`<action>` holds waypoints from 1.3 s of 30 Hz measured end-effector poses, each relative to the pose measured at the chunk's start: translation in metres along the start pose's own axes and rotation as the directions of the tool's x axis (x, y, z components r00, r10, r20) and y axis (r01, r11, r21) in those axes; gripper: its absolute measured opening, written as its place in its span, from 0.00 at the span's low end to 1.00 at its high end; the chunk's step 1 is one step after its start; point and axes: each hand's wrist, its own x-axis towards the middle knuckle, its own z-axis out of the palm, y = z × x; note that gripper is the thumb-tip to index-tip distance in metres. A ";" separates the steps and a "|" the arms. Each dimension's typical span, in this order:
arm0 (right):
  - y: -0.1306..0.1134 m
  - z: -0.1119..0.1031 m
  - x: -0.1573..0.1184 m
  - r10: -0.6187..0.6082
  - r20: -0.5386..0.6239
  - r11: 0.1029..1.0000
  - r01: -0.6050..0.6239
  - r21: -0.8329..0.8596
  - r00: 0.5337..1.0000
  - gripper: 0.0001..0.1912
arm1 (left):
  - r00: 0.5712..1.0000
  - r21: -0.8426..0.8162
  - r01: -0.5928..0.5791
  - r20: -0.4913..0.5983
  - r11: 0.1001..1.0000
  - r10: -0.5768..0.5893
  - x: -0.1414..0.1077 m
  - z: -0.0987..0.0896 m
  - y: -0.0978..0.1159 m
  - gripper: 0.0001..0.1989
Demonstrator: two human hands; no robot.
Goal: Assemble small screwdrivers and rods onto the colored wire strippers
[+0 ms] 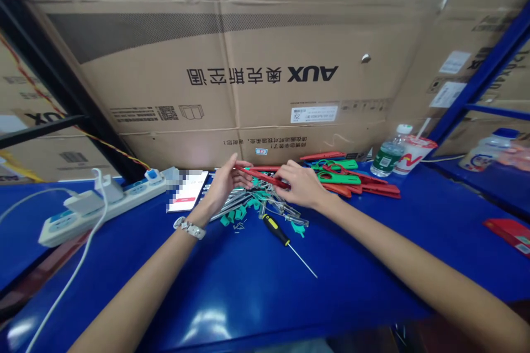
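Both hands meet over a pile of small parts on a blue table. My left hand (226, 183), with a watch on the wrist, steadies the left end of a long, narrow red plastic piece (263, 176) between thumb and fingers. At the piece's other end my right hand (301, 185) is closed around it, its fingertips partly hidden. Below lie thin metal rods (232, 201), small green plastic parts (240, 213) and clear-and-metal pieces (290, 212). A black-and-yellow screwdriver (276, 230) rests in front of the pile, its shaft pointing toward me and right.
Red and green plastic pieces (351, 176) are heaped right of the pile. A bottle (387, 157) and lidded cup (409, 157) stand behind them. On the left are a phone (188, 192) and a power strip (111, 207) with a white cable. Cardboard (248, 38) walls the back.
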 end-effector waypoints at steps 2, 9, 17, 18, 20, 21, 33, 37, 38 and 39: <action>-0.012 0.005 -0.010 -0.025 -0.005 0.999 0.025 0.032 1.000 0.06 | 0.999 0.044 -0.013 -0.045 0.999 0.015 -0.020 0.000 0.001 0.29; -0.028 0.009 -0.036 0.061 -0.100 0.880 -0.007 0.474 0.993 0.11 | 0.997 -0.072 0.043 -0.065 0.996 -0.048 -0.073 -0.013 -0.003 0.27; -0.013 0.010 -0.018 0.334 -0.018 0.857 -0.296 0.421 0.943 0.15 | 0.996 0.039 0.083 0.017 0.996 -0.084 -0.110 -0.026 -0.008 0.25; -0.012 0.012 -0.009 0.358 0.011 0.865 -0.336 0.373 0.934 0.13 | 0.995 0.093 0.088 0.038 0.992 -0.091 -0.112 -0.026 -0.010 0.25; -0.011 0.016 0.010 0.360 0.070 0.887 -0.365 0.285 0.930 0.11 | 0.993 0.201 0.079 0.068 0.976 -0.094 -0.115 -0.025 -0.014 0.24; -0.011 0.018 0.018 0.359 0.096 0.894 -0.372 0.248 0.928 0.12 | 0.993 0.250 0.067 0.075 0.966 -0.088 -0.116 -0.024 -0.015 0.24; -0.026 0.032 0.038 0.226 0.088 0.949 -0.240 0.206 0.970 0.14 | 0.995 0.481 0.029 0.068 0.876 -0.070 -0.131 -0.022 -0.011 0.19; -0.045 0.021 0.007 0.165 -0.072 0.938 -0.134 0.320 0.984 0.10 | 0.999 0.457 0.027 0.013 0.889 -0.037 -0.145 -0.024 -0.005 0.19; -0.051 0.016 -0.005 0.097 -0.068 0.931 -0.067 0.358 0.993 0.09 | 0.999 0.477 0.032 0.002 0.878 -0.038 -0.150 -0.024 -0.005 0.20; -0.057 0.011 -0.018 0.021 -0.042 0.924 -0.003 0.383 0.999 0.09 | 0.999 0.510 0.037 0.001 0.860 -0.043 -0.154 -0.025 -0.005 0.20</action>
